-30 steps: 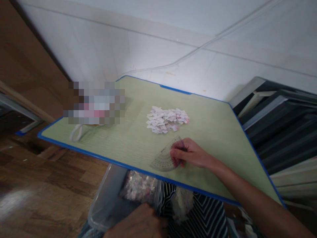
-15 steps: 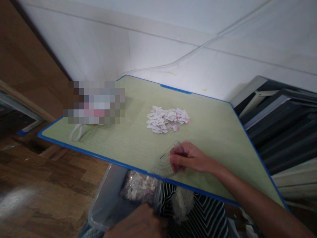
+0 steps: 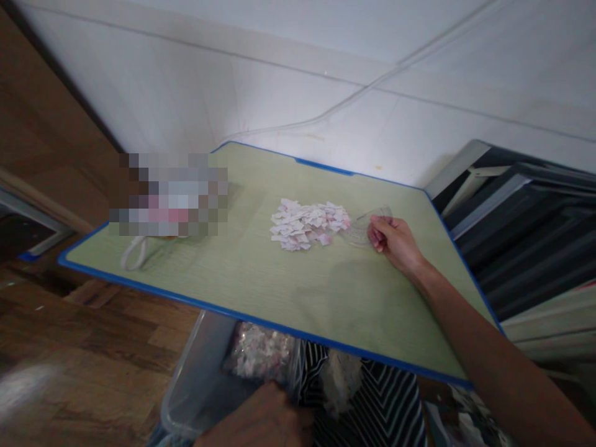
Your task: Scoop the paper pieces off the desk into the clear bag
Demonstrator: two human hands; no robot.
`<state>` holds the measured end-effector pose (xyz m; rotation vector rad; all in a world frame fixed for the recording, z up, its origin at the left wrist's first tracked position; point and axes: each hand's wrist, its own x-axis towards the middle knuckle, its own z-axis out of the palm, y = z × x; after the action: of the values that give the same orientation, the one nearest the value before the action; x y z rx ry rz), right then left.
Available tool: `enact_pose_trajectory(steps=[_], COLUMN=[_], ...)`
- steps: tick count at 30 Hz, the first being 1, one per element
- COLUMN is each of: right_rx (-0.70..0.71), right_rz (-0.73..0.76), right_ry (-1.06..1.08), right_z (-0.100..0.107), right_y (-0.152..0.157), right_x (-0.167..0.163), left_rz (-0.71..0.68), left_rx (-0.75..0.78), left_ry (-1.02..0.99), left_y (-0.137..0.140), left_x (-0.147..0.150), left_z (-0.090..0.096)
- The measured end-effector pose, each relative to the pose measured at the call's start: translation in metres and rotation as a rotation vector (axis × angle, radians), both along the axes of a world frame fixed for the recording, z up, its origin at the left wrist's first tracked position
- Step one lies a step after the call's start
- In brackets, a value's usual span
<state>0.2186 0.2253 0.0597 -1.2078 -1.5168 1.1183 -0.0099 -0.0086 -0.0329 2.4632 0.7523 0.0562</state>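
A clear plastic protractor is pinched in my right hand over the right half of the green tabletop. Its left end is at the right side of a heap of small white and pinkish paper scraps. My left hand is low in the view, in front of a translucent plastic bin. Its fingers are bent and partly out of sight, so what they hold, if anything, is hidden. Inside the bin lies a clear bag of paper scraps.
A blurred-out object with a white strap loop sits at the table's left. Dark folded panels lean beyond the right edge. A white wall with a cable stands behind. Another pale clump rests on striped cloth.
My right hand has carried the protractor from the table's front edge away and to the right, up beside the paper heap. My left hand has stayed about where it was.
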Motion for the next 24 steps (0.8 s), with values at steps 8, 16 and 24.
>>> enact_pose_trajectory(steps=[8,16,24], right_rx=[-0.068,-0.077,-0.103], right_rz=[0.124,0.163,0.226], right_ry=[-0.071,-0.026,-0.093], right_z=[0.000,0.000,0.002], right_y=[0.000,0.001,0.001], right_x=[0.000,0.005,0.010], left_rz=[-0.023,-0.021,0.000], left_rx=[0.003,0.011,-0.013], left_ry=[0.021,0.023,0.017], left_y=[0.002,0.000,0.000], left_x=[0.000,-0.001,0.000], left_z=[0.004,-0.001,0.004])
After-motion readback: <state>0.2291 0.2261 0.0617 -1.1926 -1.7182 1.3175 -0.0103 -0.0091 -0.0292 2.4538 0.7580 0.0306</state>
